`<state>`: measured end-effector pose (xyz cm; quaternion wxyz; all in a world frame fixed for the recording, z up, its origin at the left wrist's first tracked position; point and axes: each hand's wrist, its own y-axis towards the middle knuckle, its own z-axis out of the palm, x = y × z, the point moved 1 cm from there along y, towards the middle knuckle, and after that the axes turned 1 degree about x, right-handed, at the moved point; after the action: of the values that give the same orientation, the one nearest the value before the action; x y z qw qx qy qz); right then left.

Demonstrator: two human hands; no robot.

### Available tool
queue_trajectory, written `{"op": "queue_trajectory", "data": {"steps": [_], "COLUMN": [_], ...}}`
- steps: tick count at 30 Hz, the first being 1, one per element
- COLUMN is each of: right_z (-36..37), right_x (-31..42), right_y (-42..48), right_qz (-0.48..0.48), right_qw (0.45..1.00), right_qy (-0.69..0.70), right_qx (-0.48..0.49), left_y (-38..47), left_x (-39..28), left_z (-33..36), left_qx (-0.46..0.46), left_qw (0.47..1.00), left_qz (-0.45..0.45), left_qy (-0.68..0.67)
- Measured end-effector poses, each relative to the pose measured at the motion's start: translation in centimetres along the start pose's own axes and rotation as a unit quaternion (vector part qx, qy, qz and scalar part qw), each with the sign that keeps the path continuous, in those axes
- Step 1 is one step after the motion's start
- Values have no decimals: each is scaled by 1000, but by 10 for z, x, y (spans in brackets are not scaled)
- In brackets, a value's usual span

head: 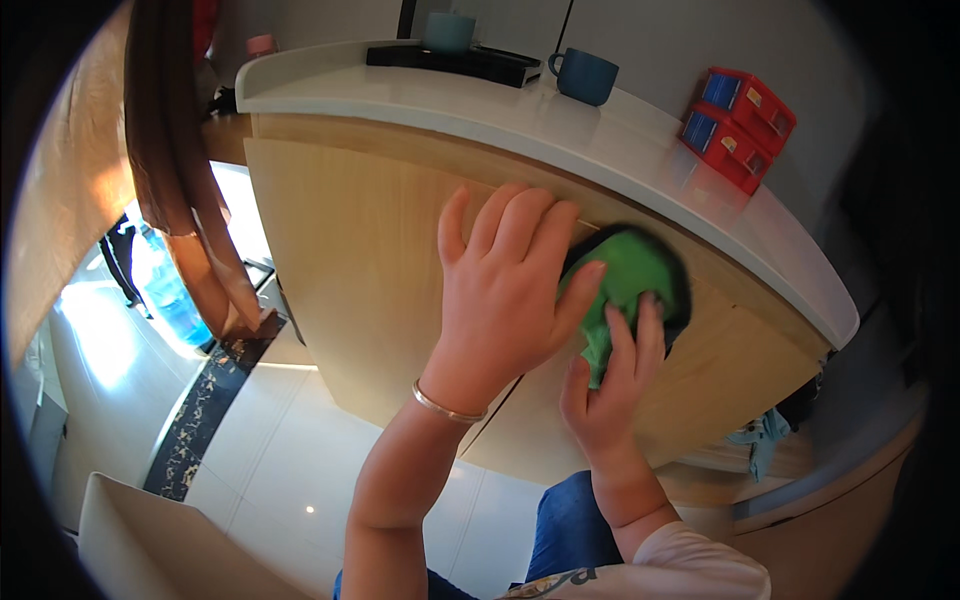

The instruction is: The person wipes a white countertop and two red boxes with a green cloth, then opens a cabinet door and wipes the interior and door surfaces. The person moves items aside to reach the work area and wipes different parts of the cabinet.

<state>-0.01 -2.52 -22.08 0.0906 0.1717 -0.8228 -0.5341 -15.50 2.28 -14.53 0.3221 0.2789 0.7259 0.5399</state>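
My left hand (506, 277), with a bangle at the wrist, lies palm down against the upper edge of a light wood cabinet door (360, 247), its fingers apart. Beside it, at the right, my right hand (619, 375) has its fingers on a bright green cloth (630, 262), which looks bunched up. Around and behind the cloth shows a dark, blurred rounded thing (679, 300); what it is I cannot tell. The tip of my left thumb is close to the cloth, and whether it touches I cannot tell.
Above the doors runs a white countertop (450, 94) with a black tray (487, 66), a light blue cup (448, 34), a dark blue mug (589, 76) and red boxes (727, 146). Brown curtains (161, 135) hang at the left. A beige open bin or box (142, 517) stands at lower left.
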Motion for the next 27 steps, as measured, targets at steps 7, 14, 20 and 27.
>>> {"op": "queue_trajectory", "data": {"steps": [7,14,20,27], "right_z": [37,53,134,193], "right_x": [73,161,205,234], "right_y": [0,49,126,172], "right_qz": [170,1,30,86], "right_qw": [657,493,607,684], "right_qy": [726,865,787,718], "right_qx": [109,90,101,97], "left_y": [-27,-67,-73,-84], "left_x": [-14,-22,-10,-3], "left_z": [-62,-154,-190,-234], "left_qx": [-38,-48,-107,-151], "left_qw": [992,981,951,945], "left_qz": [-10,-119,-151,-215], "left_qy": [-120,-148,-246,-196]}}
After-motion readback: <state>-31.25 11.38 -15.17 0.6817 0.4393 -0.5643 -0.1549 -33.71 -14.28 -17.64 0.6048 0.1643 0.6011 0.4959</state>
